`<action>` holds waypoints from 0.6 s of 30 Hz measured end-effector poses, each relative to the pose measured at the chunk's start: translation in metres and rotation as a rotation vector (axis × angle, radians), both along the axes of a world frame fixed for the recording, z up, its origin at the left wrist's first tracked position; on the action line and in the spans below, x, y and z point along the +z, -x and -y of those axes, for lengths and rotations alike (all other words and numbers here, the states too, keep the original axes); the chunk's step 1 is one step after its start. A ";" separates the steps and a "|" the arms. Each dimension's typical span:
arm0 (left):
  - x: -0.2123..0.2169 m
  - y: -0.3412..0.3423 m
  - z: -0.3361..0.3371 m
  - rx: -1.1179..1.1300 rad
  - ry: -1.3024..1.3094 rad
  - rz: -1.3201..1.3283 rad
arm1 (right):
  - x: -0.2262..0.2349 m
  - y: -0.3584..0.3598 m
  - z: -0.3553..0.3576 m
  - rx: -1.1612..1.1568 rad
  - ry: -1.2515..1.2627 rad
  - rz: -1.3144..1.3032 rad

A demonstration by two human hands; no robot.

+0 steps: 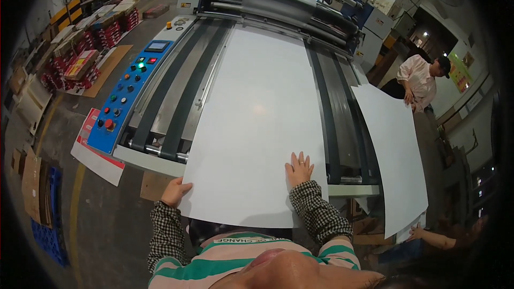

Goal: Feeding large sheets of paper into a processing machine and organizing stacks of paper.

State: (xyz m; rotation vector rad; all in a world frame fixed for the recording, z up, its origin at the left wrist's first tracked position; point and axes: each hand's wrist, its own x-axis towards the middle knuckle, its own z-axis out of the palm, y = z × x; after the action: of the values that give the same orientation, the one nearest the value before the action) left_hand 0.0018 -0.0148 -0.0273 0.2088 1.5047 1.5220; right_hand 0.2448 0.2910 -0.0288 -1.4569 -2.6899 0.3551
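A large white sheet [257,118] lies flat on the feed table of a big machine [332,128], reaching from the rollers [278,0] at the far end to past the near edge. My left hand [174,191] grips the sheet's near left corner. Resting flat on the sheet near its right edge is my right hand [299,169], fingers spread. Checked sleeves cover both forearms.
A blue control panel [127,96] with coloured buttons runs along the machine's left side. Two other people to the right hold a second white sheet [393,150] beside the machine. Stacks of printed boards [80,48] stand far left; flattened cardboard and a blue pallet [48,225] lie on the floor.
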 end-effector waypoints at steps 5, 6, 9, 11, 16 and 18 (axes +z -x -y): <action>0.008 0.042 -0.034 0.006 0.047 -0.107 | -0.001 0.040 -0.041 0.001 0.036 0.069; 0.012 0.052 -0.037 0.033 0.090 -0.199 | 0.002 0.050 -0.050 0.010 0.062 0.070; 0.025 0.067 -0.054 0.177 0.108 -0.352 | 0.014 0.068 -0.071 0.031 -0.002 0.089; 0.033 0.066 -0.070 0.288 0.074 -0.410 | -0.004 0.062 -0.110 0.049 0.072 -0.216; 0.028 0.070 -0.048 0.384 0.035 -0.513 | -0.007 -0.012 -0.165 0.302 -0.398 -0.534; 0.030 0.067 -0.021 0.459 0.074 -0.536 | 0.011 -0.069 -0.160 -0.325 -0.705 -0.027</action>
State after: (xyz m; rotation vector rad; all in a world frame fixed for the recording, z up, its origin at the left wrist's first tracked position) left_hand -0.0655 0.0063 0.0022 0.2530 2.1397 1.8580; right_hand 0.3141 0.4508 -0.0182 -1.5587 -2.1343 -0.5312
